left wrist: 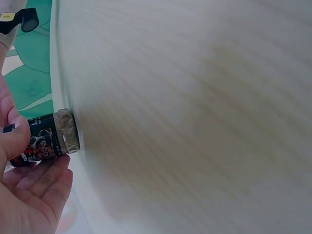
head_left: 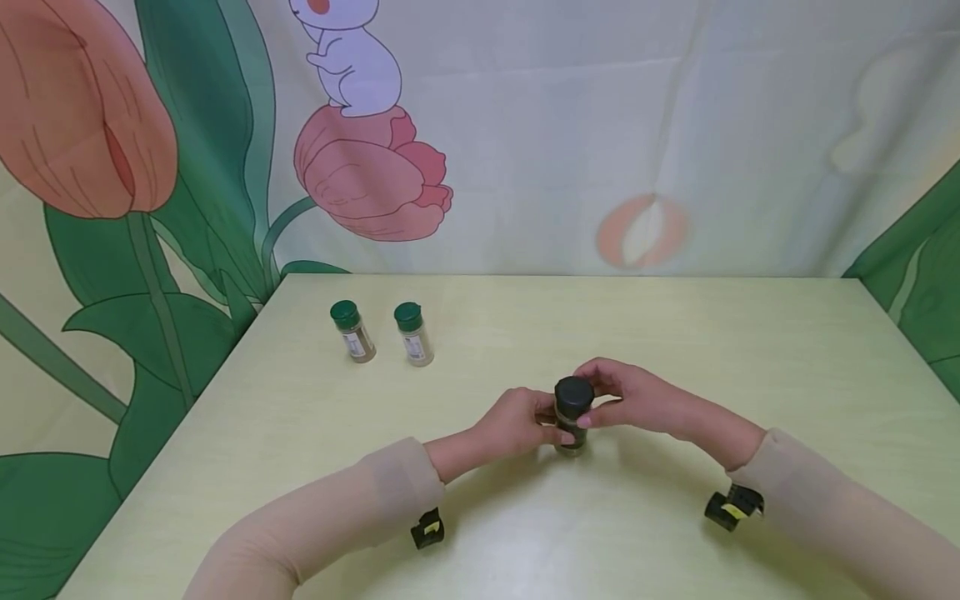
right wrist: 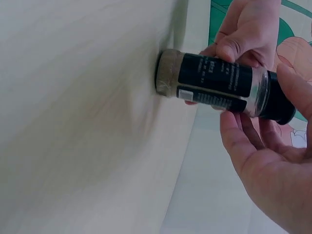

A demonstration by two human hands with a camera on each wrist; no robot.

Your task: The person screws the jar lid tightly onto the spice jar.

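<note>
A spice jar [head_left: 573,414] with a black cap and dark label stands upright on the table between both hands. Brownish powder shows through its clear base in the right wrist view. My left hand [head_left: 517,423] grips the jar's lower body from the left, thumb across the label [left wrist: 41,139]. From the right, my right hand [head_left: 636,398] holds the jar near its top, thumb just below the cap and fingers behind. The right wrist view shows that hand's thumb and fingers on either side of the black cap [right wrist: 282,100].
Two green-capped spice jars, a left one [head_left: 353,332] with brown contents and a right one [head_left: 414,334] with paler contents, stand at the back left of the pale wooden table [head_left: 720,333]. A printed curtain [head_left: 525,150] hangs behind the table's far edge.
</note>
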